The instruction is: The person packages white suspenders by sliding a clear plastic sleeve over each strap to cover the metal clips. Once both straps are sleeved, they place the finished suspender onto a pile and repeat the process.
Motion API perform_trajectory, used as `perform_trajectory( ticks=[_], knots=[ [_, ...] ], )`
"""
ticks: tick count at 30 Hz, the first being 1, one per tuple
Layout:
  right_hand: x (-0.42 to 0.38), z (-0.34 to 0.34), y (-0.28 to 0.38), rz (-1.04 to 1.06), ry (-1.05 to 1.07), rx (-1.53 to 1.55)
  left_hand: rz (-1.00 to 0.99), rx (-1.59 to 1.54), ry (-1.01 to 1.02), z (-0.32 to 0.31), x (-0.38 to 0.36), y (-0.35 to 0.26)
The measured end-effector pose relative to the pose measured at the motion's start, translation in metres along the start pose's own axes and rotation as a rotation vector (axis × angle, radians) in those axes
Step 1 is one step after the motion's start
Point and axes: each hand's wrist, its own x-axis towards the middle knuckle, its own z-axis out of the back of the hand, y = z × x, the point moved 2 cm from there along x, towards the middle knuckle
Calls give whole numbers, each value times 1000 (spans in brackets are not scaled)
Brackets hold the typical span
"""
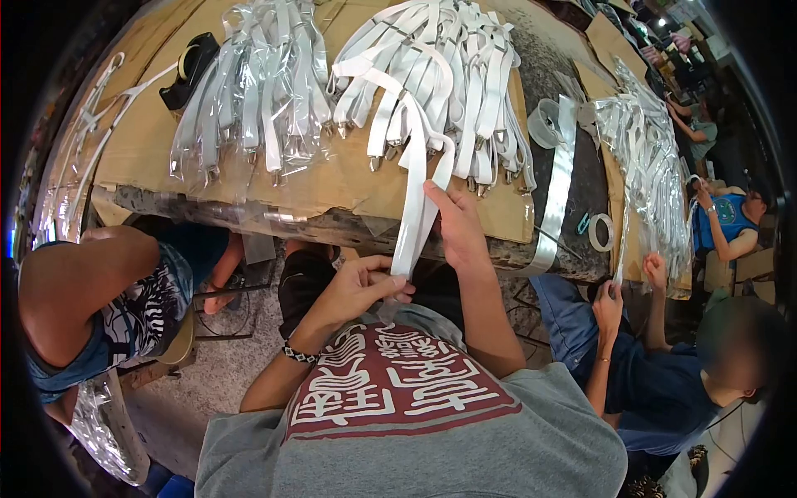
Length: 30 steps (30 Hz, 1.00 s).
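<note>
A pair of white elastic suspenders (pixel 415 199) stretches from the table toward my lap, its straps lying side by side. My left hand (pixel 361 290) is closed around the lower end, thumb pressed against the fingers, with a bit of clear plastic showing below. Higher up, my right hand (pixel 457 224) pinches the right edge of the same straps between thumb and fingers. Beyond my hands lies a heap of white suspenders (pixel 490 75) with metal clips pointing toward me. Left of it, more suspenders in clear plastic sleeves (pixel 257 91) lie in a bunch.
Cardboard (pixel 141 166) covers the worn table. A black tape dispenser (pixel 189 70) stands at the back left, and a tape roll (pixel 602 232) lies at the right. Co-workers sit on both sides; the right one's hands (pixel 610 307) hold a strap near another bagged pile (pixel 643 166).
</note>
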Motion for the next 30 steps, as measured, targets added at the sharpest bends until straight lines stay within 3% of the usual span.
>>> perform_trajectory(
  ticks=[5,11,17,23,26,29,30],
  knots=[
    [1,-1,-9,-30,79,29,-13,-93,-14,2,6,-1],
    [7,-1,5,162,-119,-100,-29,-34,-20,5,2,-2],
    [6,-5,10,12,57,-317,-56,-70,-48,1,0,-3],
    [7,-12,9,57,58,-259,-29,-64,-57,5,-4,1],
    [11,-14,10,157,19,-340,-47,0,-55,8,-8,1],
    [18,-6,6,407,43,-790,-89,13,-65,7,-9,-5],
    [15,-9,7,370,51,-751,-91,10,-68,7,-9,-7]
  ],
)
